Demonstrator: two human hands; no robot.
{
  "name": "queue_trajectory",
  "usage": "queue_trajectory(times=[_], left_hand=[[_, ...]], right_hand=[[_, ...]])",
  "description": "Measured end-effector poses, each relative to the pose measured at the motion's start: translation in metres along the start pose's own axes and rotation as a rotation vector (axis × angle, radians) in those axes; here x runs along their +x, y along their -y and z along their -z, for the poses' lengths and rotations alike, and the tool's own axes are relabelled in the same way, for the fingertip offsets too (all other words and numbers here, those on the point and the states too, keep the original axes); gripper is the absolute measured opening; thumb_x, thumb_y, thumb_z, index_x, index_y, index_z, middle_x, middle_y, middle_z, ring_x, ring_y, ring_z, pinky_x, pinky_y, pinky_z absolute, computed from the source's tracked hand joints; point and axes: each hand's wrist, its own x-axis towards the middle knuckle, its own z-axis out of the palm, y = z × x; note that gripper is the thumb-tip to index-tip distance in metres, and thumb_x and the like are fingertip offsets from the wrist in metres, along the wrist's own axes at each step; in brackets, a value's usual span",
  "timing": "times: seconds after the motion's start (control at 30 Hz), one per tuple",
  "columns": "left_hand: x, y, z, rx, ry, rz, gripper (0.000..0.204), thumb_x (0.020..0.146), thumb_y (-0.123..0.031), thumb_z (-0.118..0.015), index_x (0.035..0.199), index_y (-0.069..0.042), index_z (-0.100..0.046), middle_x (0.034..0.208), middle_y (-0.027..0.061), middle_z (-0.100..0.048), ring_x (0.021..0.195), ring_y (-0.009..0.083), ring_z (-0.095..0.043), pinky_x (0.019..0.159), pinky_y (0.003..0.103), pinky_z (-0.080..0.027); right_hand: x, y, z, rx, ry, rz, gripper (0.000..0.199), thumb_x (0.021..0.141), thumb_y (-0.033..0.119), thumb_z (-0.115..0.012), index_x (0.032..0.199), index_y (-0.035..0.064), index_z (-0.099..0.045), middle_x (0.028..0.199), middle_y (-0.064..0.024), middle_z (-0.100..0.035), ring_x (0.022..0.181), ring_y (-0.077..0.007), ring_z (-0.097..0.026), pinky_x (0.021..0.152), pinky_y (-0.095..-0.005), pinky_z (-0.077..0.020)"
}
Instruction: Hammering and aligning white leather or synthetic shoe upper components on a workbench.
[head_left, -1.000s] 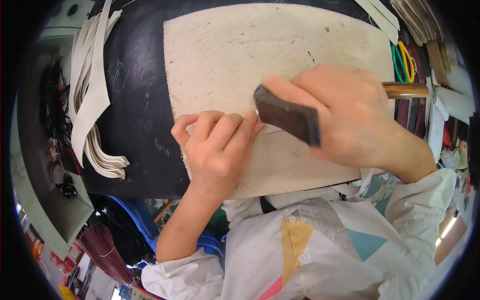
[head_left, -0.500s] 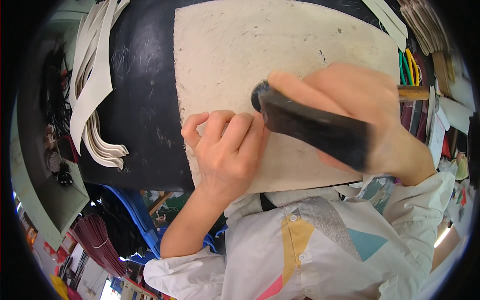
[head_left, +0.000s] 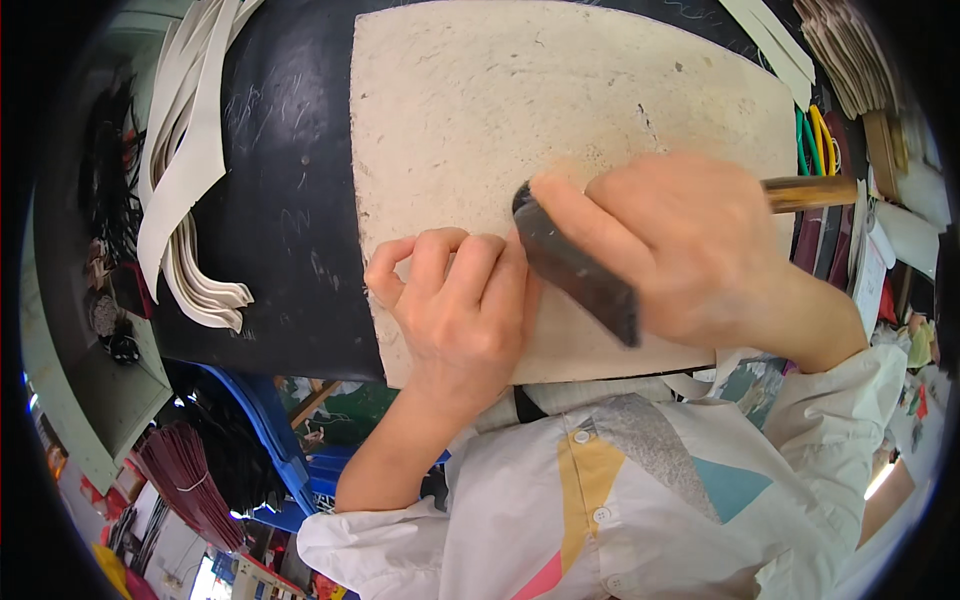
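My right hand (head_left: 690,250) is wrapped round a hammer close to its dark metal head (head_left: 580,265). A wooden handle (head_left: 815,193) sticks out beyond the hand on the right. My left hand (head_left: 460,295) rests on a pale, scuffed board (head_left: 480,110), fingers curled and thumb side toward the hammer. Its fingertips seem pressed together right beside the end of the hammer head. Whatever they may hold there is hidden behind the fingers and the hammer.
The board lies on a black tabletop (head_left: 290,200). Off-white strips (head_left: 185,190) hang in a bundle at the left. Stacked beige pieces (head_left: 848,50) and green and yellow loops (head_left: 822,140) are at the right. Below left are a blue crate (head_left: 265,420) and a tied maroon bundle (head_left: 185,480).
The hammer head has dropped toward the board and looks smaller, with more of the handle showing. My right hand has shifted slightly left and nearer me. The left hand stays almost in place.
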Motion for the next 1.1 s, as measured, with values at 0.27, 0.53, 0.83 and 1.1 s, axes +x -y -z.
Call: queue_trajectory(times=[0.27,0.53,0.83,1.1], left_hand=[[-0.01,-0.005,-0.011,-0.003,-0.083,0.005,0.025,0.066,-0.016,-0.08,0.089,-0.009,-0.073,0.079,-0.0034,-0.055,0.081,0.0157,-0.058,0.088,0.041,-0.031],[-0.006,-0.006,-0.006,0.094,-0.098,-0.026,0.023,0.067,-0.014,-0.078,0.088,-0.008,-0.072,0.079,-0.0025,-0.055,0.082,0.0165,-0.058,0.089,0.042,-0.03],[-0.013,-0.018,-0.011,0.074,-0.083,0.056,0.017,0.07,-0.014,-0.078,0.085,-0.009,-0.072,0.083,-0.0021,-0.06,0.084,0.0183,-0.058,0.089,0.042,-0.03],[-0.011,-0.028,-0.015,-0.005,-0.101,0.255,0.017,0.071,-0.013,-0.079,0.087,-0.012,-0.072,0.08,-0.0029,-0.059,0.086,0.0197,-0.054,0.088,0.041,-0.029]], right_hand=[[0.0,-0.005,-0.006,-0.006,-0.075,0.06,0.049,0.07,0.016,-0.073,0.116,0.0013,-0.068,0.071,-0.0048,-0.053,0.056,-0.0222,-0.054,0.05,-0.0346,-0.0433],[-0.004,-0.005,-0.005,-0.014,0.006,0.074,0.047,0.072,0.016,-0.075,0.116,0.0005,-0.068,0.071,-0.0045,-0.054,0.057,-0.021,-0.055,0.048,-0.034,-0.0416],[-0.007,-0.002,-0.006,-0.045,-0.025,0.086,0.048,0.07,0.016,-0.076,0.115,0.0008,-0.069,0.075,-0.0049,-0.061,0.059,-0.0211,-0.058,0.049,-0.0325,-0.0442],[-0.009,-0.007,-0.002,0.071,-0.058,-0.03,0.05,0.067,0.006,-0.074,0.117,0.0067,-0.07,0.075,-0.0064,-0.061,0.061,-0.0249,-0.061,0.052,-0.0348,-0.0467]])
